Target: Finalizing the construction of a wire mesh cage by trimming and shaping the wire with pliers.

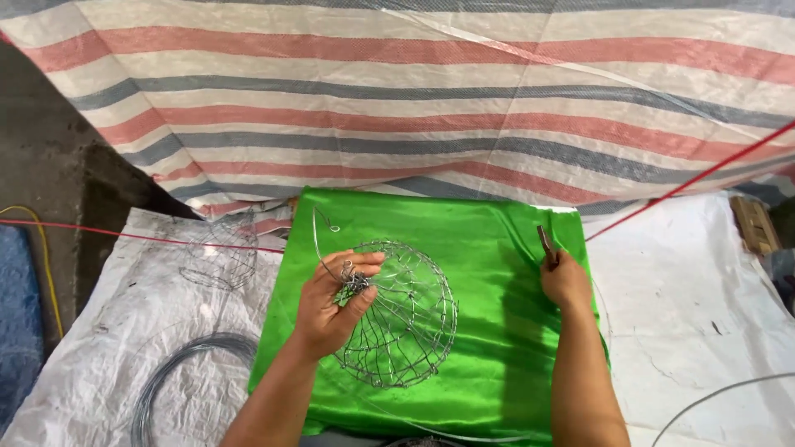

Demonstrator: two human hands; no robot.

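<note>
A striped tarpaulin point(464, 108) hangs behind the green satin cloth point(489, 331), which lies on white sheeting point(696, 314). Left of the cloth rest a wire coil point(178, 368) and a finished wire basket point(219, 252). Over the cloth's middle, the left hand point(331, 302) grips a half-woven wire basket frame point(406, 319) at its twisted hub, palm turned inward. At the cloth's right edge, the right hand point(565, 277) is closed around pliers point(546, 244), wrist straight. The weaving looks mid-way; bringing the pliers to the hub would need a steady frame.

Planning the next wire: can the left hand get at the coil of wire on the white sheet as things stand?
Probably not right now: the left hand grips the wire basket. The wire coil lies uncovered on the white sheet, beside that arm.
</note>
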